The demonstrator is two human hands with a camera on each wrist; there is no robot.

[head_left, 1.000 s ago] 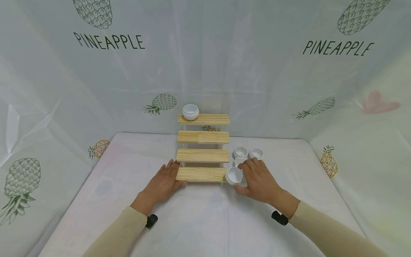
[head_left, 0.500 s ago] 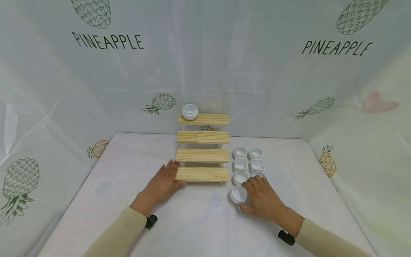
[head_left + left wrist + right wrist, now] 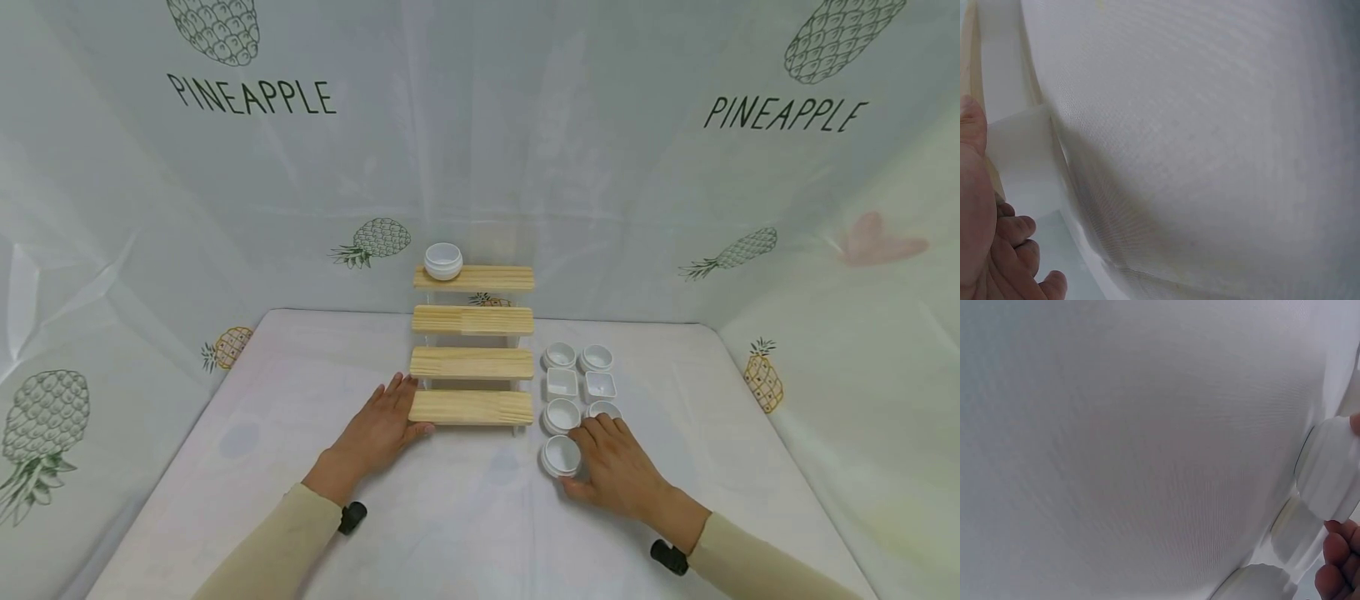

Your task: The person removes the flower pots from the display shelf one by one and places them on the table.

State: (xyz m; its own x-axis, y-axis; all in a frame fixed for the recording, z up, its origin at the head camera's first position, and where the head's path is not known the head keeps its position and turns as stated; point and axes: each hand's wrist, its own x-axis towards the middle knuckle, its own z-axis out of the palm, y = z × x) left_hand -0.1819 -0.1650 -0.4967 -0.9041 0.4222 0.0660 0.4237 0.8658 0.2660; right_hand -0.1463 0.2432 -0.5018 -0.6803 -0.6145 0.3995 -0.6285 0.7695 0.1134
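My right hand (image 3: 618, 462) pinches a small round white bowl (image 3: 561, 457) by its right side, with thumb in front and fingers behind. This bowl sits upright at the near end of the white dishes; in the right wrist view the bowl (image 3: 1332, 469) shows between thumb and fingertips, its base right at the cloth. My left hand (image 3: 378, 425) rests on the table with fingers extended against the left end of a four-step wooden display stand (image 3: 472, 407). Part of that stand's pale side support (image 3: 1025, 162) shows beside the left hand in the left wrist view.
Another round white bowl (image 3: 443, 262) stands at the left of the top step. Right of the stand, two short columns hold round bowls and square white dishes (image 3: 562, 383); my right fingers partly cover one round bowl (image 3: 604, 409). Pineapple-print cloth (image 3: 480, 150) hangs behind.
My right hand has carried the bowl from beside the lowest step's right end toward the front, down to the table, then slightly right. The left hand has stayed by the stand.
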